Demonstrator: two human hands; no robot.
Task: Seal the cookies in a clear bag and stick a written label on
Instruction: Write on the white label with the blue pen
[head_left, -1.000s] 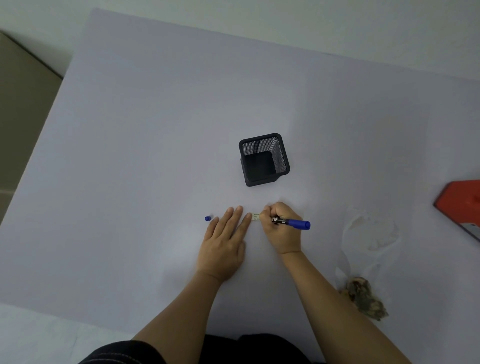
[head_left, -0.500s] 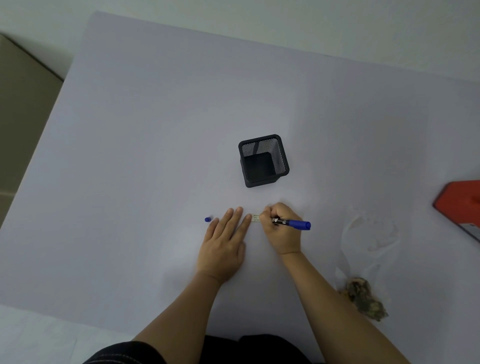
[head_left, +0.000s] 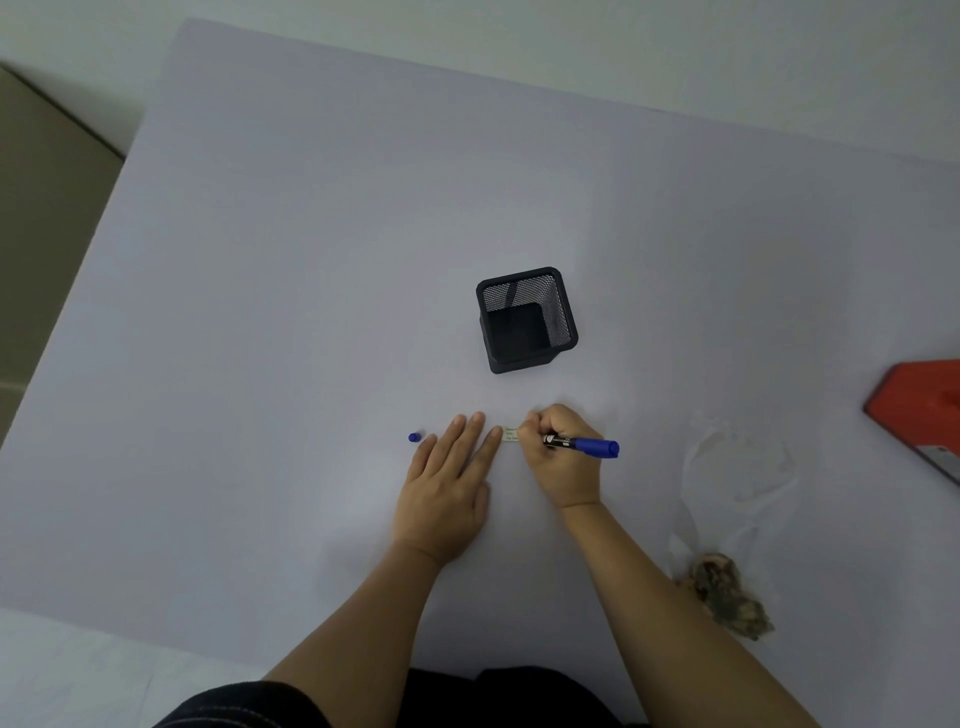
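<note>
The right hand (head_left: 563, 457) sits just right of the frame's centre, its grip closed round a blue pen (head_left: 587, 445). The fingers curl over the barrel, and the pen's blue end points toward the right of the frame while its tip is hidden under them. Beneath lies a small label (head_left: 510, 434) with printed lines, flat on the counter (head_left: 311, 260), its right part covered by that hand. The left hand (head_left: 447, 488) lies palm down just left of it, its grip slack and holding nothing, fingers straight, the forefinger's tip at the label's left edge. Just left of the little finger lies a blue pen cap (head_left: 414, 437). Above the hands a black mesh pen holder (head_left: 524, 319) stands upright, apart from them. At lower right a clear bag (head_left: 737, 467) lies crumpled with cookies (head_left: 727, 592) at its near end. A red object (head_left: 919, 410) is cut off by the right edge.
</note>
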